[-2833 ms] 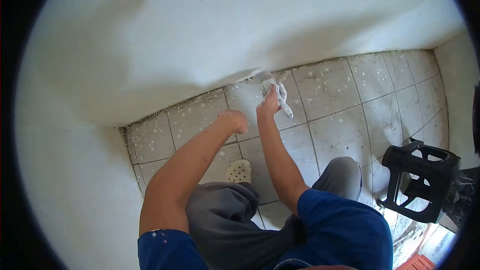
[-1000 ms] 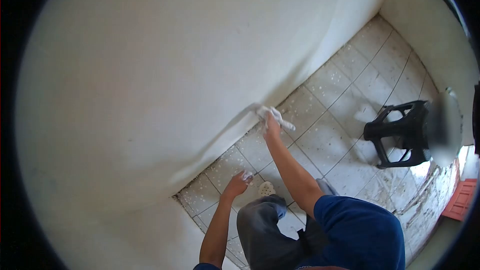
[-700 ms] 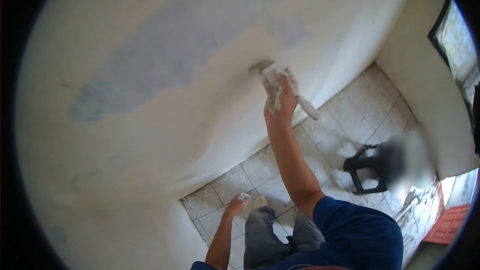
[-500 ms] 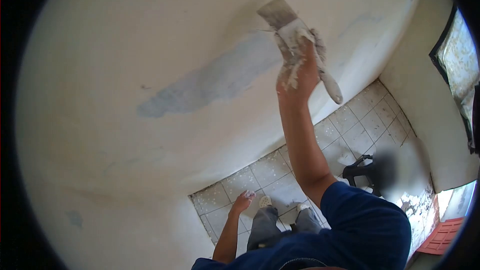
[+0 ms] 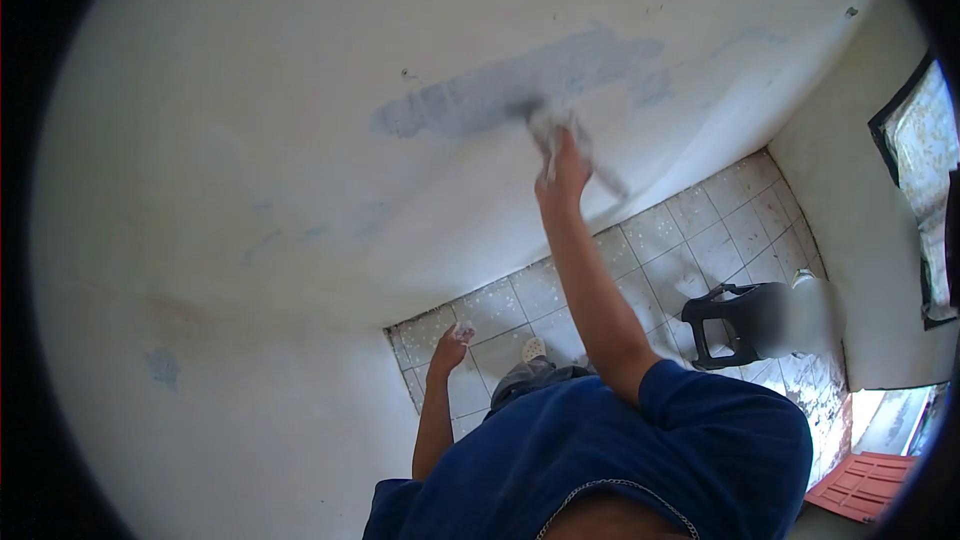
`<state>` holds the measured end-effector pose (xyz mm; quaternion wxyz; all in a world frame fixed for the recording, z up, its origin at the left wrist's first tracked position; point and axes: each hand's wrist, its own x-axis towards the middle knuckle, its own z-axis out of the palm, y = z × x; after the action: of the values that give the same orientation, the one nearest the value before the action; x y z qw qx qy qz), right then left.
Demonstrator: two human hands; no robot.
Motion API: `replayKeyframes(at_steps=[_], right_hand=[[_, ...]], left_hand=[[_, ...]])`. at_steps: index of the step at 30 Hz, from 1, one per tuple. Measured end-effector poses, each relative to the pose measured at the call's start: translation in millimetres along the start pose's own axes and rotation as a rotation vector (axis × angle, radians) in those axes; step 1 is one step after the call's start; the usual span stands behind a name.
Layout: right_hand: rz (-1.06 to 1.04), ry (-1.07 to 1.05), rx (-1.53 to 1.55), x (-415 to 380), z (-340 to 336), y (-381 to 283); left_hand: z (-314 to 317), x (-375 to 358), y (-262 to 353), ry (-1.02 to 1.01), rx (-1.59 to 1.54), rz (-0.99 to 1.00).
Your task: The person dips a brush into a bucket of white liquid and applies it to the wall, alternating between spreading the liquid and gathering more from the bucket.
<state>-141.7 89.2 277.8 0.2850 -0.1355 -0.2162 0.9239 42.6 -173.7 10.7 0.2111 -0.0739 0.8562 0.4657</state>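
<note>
My right hand is closed round a wide paintbrush, its handle jutting out below toward the floor. White paint coats the hand and the brush; both are blurred by motion. The dark bristle end overlaps the lower edge of a long grey patch on the pale wall. Low on the left, my left hand hangs away from the wall with its fingers curled. Something white shows at its fingertips, and I cannot tell whether it is paint or a held thing.
A dark plastic stool stands on the white-spotted tile floor to the right. A covered window is in the right-hand wall. A red slatted panel shows at lower right, and a smaller grey patch marks the wall at left.
My right hand has brought the brush down, from beyond the grey patch's right end to its lower edge. The view has shifted, and my left hand appears slightly higher and further left.
</note>
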Motion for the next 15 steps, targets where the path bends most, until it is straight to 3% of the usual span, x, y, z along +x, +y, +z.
replayKeyframes(at_steps=[3,5,7,8,10,13,15], right_hand=[[-0.099,-0.199,0.124,-5,96,-55],[-0.101,-0.234,0.096,-24,122,-73],[-0.180,-0.167,0.024,-16,103,-43],[-0.266,-0.100,-0.023,8,64,3],[-0.450,-0.083,-0.419,20,-48,72],[-0.057,0.256,-0.375,0,-158,119],[-0.033,0.184,-0.341,-4,-154,129]], left_hand=[[2,10,-39,-0.045,-0.009,0.043],[-2,7,-28,-0.053,-0.018,0.009],[-3,-5,-19,-0.084,-0.028,-0.004],[-5,-4,-15,-0.098,-0.033,0.018],[-10,-9,-2,-0.079,-0.009,0.037],[-16,-14,21,0.029,0.077,0.054],[-27,1,31,0.115,0.159,0.124]])
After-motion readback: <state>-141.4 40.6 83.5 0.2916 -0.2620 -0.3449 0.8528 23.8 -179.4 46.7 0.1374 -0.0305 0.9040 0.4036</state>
